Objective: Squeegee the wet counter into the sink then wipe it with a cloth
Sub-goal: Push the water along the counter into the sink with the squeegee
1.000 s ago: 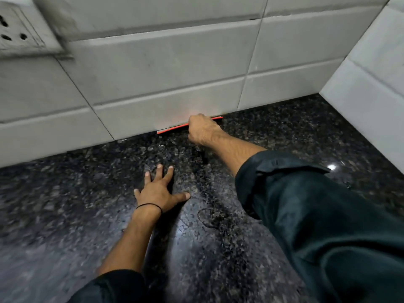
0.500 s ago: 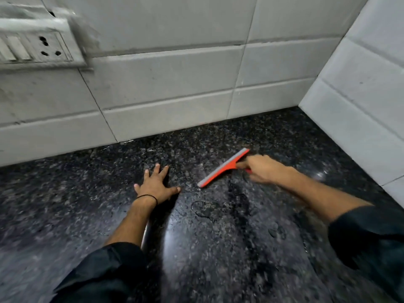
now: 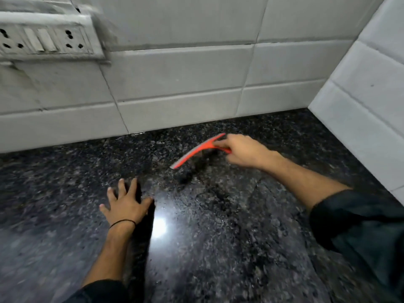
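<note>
- One view only, from the head camera, looking down on a dark speckled stone counter (image 3: 218,248) that meets a white tiled wall (image 3: 185,73) at the back and another on the right.
- In it, the right hand (image 3: 244,153) is closed around the handle of a red squeegee (image 3: 197,150); its fingers wrap the short handle, which is mostly hidden under them.
- The squeegee sits toward the back of the counter, near the rear wall but apart from it, its blade slanting from upper right down to lower left. Whether the blade edge touches the stone cannot be told through the blur.
- The left hand (image 3: 125,204) lies flat on the counter, palm down, fingers spread wide and holding nothing; it looks like a brace.
- A bright glare and faint streaks on the stone suggest a film of water.
- Neither sink nor cloth is in view.
- Handling, as a judgement: the squeegee looks light and rigid in its plastic frame, with a soft flexible strip along the blade. The handle is the place to hold it, as the hand does now.
- Wet plastic may be slippery, so a firm wrap seems wise, with even downward pressure to keep the strip flush.
</note>
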